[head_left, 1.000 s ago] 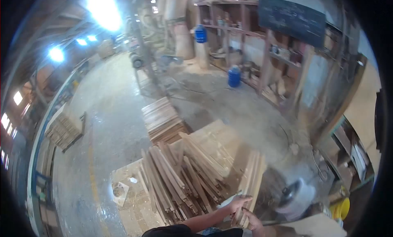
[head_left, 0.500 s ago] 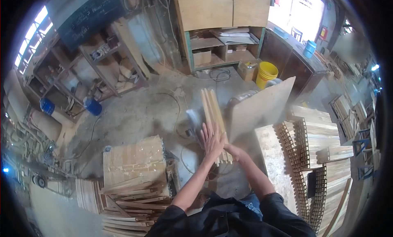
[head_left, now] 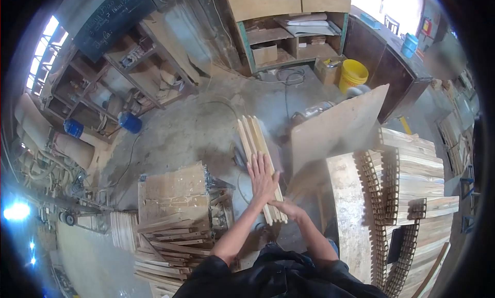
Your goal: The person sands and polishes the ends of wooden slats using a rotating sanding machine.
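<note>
A few narrow pale wooden strips (head_left: pixel 250 135) lie side by side as a bundle in front of me, pointing away from my body. My left hand (head_left: pixel 263 180) rests flat on top of them, its fingers stretched out. At the near end, my right hand (head_left: pixel 287 209) grips the bundle's right side, close to the left wrist; some of its fingers are hidden by the wood. Beneath and beside the strips is a blurred grey-blue thing that I cannot make out.
Slatted wooden pieces with notched edges (head_left: pixel 415 169) are stacked on the right beside a pale board (head_left: pixel 348 195). An upright panel (head_left: pixel 337 130) leans ahead. More strips (head_left: pixel 175 246) lie at lower left by a worn box-like stand (head_left: pixel 172 192). Cables cross the floor.
The bundle's far end has shifted left and its near end sits slightly lower in view. Both hands have moved a little with it. The camera view has turned slightly.
</note>
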A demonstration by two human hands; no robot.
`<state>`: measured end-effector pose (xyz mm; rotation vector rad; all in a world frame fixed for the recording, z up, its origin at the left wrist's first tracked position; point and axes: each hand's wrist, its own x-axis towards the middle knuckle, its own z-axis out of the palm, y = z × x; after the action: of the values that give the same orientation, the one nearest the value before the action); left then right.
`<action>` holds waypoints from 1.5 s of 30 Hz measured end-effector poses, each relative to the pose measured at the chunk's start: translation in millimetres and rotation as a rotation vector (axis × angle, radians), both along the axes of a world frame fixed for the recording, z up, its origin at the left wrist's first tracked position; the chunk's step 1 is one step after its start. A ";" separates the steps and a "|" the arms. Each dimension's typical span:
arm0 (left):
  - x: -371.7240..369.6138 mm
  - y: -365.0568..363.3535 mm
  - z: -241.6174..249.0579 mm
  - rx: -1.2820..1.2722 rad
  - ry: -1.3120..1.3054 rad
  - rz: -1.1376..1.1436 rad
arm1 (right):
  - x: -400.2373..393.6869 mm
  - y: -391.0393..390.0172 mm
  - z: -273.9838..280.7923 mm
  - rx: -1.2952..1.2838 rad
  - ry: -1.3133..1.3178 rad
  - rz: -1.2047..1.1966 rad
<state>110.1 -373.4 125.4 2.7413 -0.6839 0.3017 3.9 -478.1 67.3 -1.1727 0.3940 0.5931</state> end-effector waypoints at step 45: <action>-42.2 -11.8 -19.9 -0.272 0.246 0.176 | -74.1 -32.4 -61.5 -0.113 0.116 0.182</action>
<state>67.9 -385.3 105.5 2.5214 -0.3120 0.0846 -70.2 -510.5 5.8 -1.2945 0.4264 0.8082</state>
